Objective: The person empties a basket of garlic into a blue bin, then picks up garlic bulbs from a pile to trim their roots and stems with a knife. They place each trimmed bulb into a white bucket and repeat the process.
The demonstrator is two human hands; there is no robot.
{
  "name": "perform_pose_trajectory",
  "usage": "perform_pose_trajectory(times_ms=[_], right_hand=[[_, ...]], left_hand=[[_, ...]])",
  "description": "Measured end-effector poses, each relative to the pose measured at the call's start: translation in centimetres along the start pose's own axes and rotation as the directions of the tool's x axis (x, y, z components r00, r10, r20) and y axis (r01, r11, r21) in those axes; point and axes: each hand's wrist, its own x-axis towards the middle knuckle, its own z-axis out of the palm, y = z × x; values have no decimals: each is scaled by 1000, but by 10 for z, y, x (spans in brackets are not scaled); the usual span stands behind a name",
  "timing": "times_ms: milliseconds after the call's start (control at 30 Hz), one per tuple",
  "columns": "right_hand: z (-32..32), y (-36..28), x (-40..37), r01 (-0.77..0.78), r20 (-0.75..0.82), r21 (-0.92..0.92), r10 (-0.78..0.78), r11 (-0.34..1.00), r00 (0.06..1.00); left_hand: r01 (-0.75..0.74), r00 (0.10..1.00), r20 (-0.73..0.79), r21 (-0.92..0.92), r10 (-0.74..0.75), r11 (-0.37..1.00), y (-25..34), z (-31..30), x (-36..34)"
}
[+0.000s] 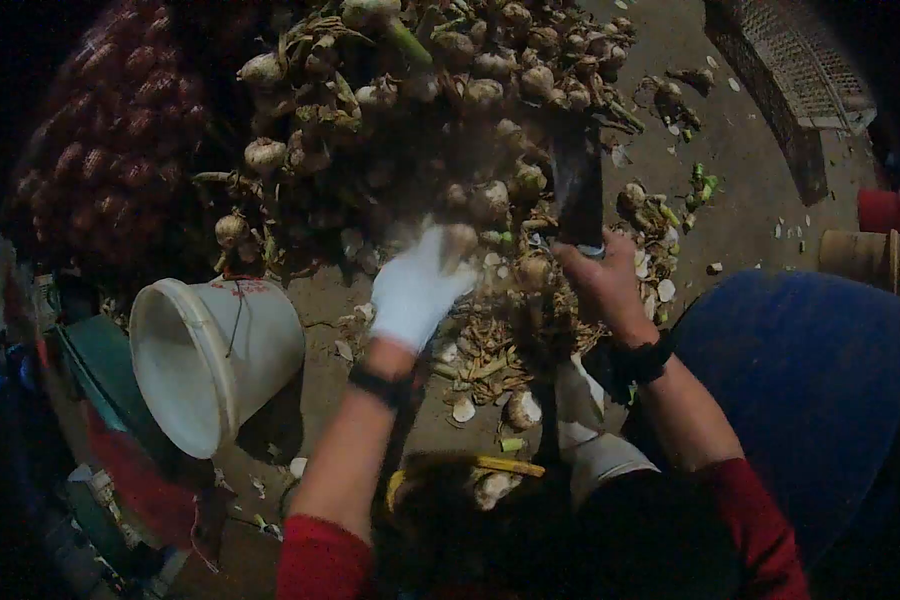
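My left hand (418, 290), in a white glove, is closed around a garlic bulb (459, 241) at the edge of the heap; motion blurs the fingertips. To its right, my bare right hand (607, 282) grips a cleaver (578, 180), its broad dark blade pointing away from me. Most of the handle is hidden by the fingers. A large heap of garlic bulbs with stalks (485, 92) lies beyond both hands. Below them, cut roots and dry trimmings (485, 355) cover the ground, with a loose garlic bulb (523, 411) among them.
A white bucket (260, 325) lies tipped on the left, its mouth towards me. Red net sacks (110, 160) stand behind it. On the right are a large blue container (800, 390), a red bucket (885, 215) and a white plastic crate (805, 65).
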Motion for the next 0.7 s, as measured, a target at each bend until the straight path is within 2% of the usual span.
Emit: perform_pose_trajectory(times_ms=[33,100,167,200,233,267,300,367,400,467,500,567,600,633,700], right_hand=[[0,5,-3,-61,28,56,59,997,998],[-1,12,-3,-104,41,29,103,994,994],[-3,18,-1,-26,19,-81,28,996,999],[-2,21,-2,-37,8,-78,38,996,999],[1,23,0,126,20,-181,-125,975,992],[4,24,0,287,53,-278,-284,917,957],[8,21,-3,281,52,-274,-277,920,959],[11,5,-5,464,306,-310,-375,830,875],[10,-8,-9,548,397,-379,-404,746,824],[14,-24,-16,582,423,-393,-422,711,802],[15,-30,-18,615,445,-412,-441,672,780],[15,-43,-22,649,478,-430,-451,628,754],[16,-45,-23,680,514,-445,-455,583,727],[16,-45,-24,679,514,-445,-454,585,728],[18,-45,-25,720,505,-445,-515,533,693]], left_hand=[[22,994,102,169,-40,985,-3,13,24],[-3,988,150,221,-31,975,-9,32,49],[-36,978,205,278,-22,960,-16,43,54],[-106,988,105,-60,112,993,-16,39,45],[-197,979,-34,-381,199,904,-19,38,36],[-228,973,-84,-429,213,874,-20,40,30],[-223,975,-77,-427,210,876,-19,39,19],[-193,974,-75,-767,214,612,-10,31,-2],[-188,976,-74,-767,206,614,-10,30,-10],[-297,952,-165,-710,259,639,-11,28,-21],[-298,951,-166,-708,260,640,-16,33,-22],[-87,992,-52,-936,111,340,-30,47,-21],[-154,979,-61,-842,193,517,-26,36,-24],[-184,977,-87,-812,196,554,-26,32,-29],[-202,977,-132,-814,165,545,-28,31,-37]])
